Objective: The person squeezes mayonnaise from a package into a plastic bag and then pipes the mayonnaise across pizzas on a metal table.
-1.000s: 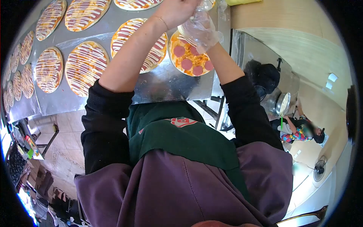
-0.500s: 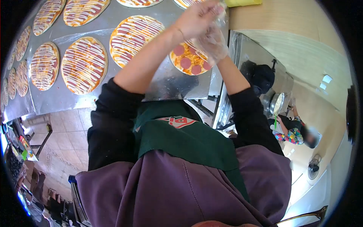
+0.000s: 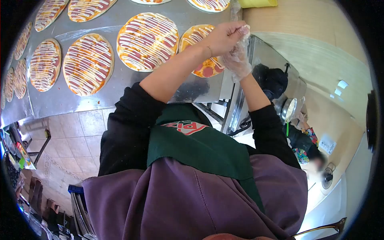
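Note:
My left hand (image 3: 226,38) is bare and closed, its fingers pinched at the upper end of clear plastic beside my right hand. My right hand (image 3: 237,60) wears a clear plastic glove and is closed round something hidden in the plastic. Both are above the right edge of a pizza (image 3: 208,71), which shows white stripes on its upper part and bare round meat slices lower down. My left forearm covers its middle. To its left lies a large pizza (image 3: 147,42) with white stripes all across. Another striped pizza (image 3: 88,65) is further left.
Several more striped pizzas stand on the metal table (image 3: 132,86). A yellow item (image 3: 258,3) sits at the top right. Beyond the table's right side are a black object (image 3: 274,82) and a round metal container (image 3: 289,109). A person (image 3: 302,140) is beside that container.
Both my hands have moved right and down in the view, staying together. The white-striped upper part of the right pizza now shows. The other person appears lower in the view.

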`<state>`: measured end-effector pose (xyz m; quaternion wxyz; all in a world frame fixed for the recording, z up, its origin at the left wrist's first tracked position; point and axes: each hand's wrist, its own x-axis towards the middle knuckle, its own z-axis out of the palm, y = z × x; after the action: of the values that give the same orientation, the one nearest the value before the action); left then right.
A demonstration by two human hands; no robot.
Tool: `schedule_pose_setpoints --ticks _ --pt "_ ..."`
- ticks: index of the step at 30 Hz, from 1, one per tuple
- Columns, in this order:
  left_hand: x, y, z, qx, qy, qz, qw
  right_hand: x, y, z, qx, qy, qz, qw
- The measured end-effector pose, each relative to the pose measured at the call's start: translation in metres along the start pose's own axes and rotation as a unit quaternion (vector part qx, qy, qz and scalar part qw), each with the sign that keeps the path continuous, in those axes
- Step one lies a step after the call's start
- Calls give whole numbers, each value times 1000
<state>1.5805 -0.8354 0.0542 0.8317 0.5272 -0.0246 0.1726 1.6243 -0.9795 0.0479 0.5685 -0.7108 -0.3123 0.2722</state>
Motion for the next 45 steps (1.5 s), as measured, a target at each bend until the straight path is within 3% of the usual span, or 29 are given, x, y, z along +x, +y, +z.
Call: schedule_pose_setpoints --ticks 3,5,6,7,8,9,11,12,13,15,16,18,21,25,28,30,33,34,35,36,40,42,45 --pt "-4 9 0 63 -10 -11 998 5 3 5 -38 13 -20 999" --pt "-7 27 -13 37 55 -23 998 21 19 17 167 -38 -11 985" --pt "-8 38 -26 41 57 -25 997 27 16 22 172 -40 -11 984" --pt "-7 50 -41 81 48 -34 995 40 -12 36 -82 -55 -58 993" --pt "-6 59 -54 121 39 -43 991 46 -26 47 -331 -65 -101 936" --pt "-4 64 -63 124 40 -45 990 54 -17 53 -327 -65 -102 937" --pt "0 68 -76 135 13 60 989 75 -5 63 -434 -45 -320 841" --pt "-2 68 -75 123 12 43 991 71 -3 60 -252 -93 -217 939" --pt "-7 66 -70 123 13 44 991 63 -6 58 -252 -94 -218 938" --pt "-19 53 -48 111 61 -15 992 47 -12 45 -286 -90 -103 949" --pt "-20 40 -36 94 78 -21 992 37 -6 34 -291 -92 -103 947" --pt "-18 9 -14 73 61 13 995 14 13 10 -117 -66 -43 990" --pt "-16 1 -2 46 32 38 998 -8 7 3 -38 -41 -8 998" --pt "-23 34 -17 74 58 -11 996 13 21 10 -58 -77 1 995" --pt "-23 55 -53 90 60 -3 994 43 35 39 35 -124 -33 991" --pt "-21 73 -65 86 46 2 995 59 3 62 -157 -118 35 980" --pt "-24 65 -67 81 17 36 996 48 -37 82 -166 -58 121 977" --pt "-29 58 -59 94 44 11 995 41 -26 73 -169 -59 121 976" --pt "-33 50 -50 107 72 -14 992 28 -6 54 -127 -78 43 988" --pt "-34 38 -35 91 93 37 991 19 7 39 -83 -98 -34 991" --pt "-35 18 -14 78 53 1 996 -5 8 23 -1 -91 37 995" --pt "-33 16 -13 47 28 7 998 -5 22 20 -4 -44 -10 999" --pt "-37 45 -32 93 67 -30 993 13 17 36 5 -72 -51 996"
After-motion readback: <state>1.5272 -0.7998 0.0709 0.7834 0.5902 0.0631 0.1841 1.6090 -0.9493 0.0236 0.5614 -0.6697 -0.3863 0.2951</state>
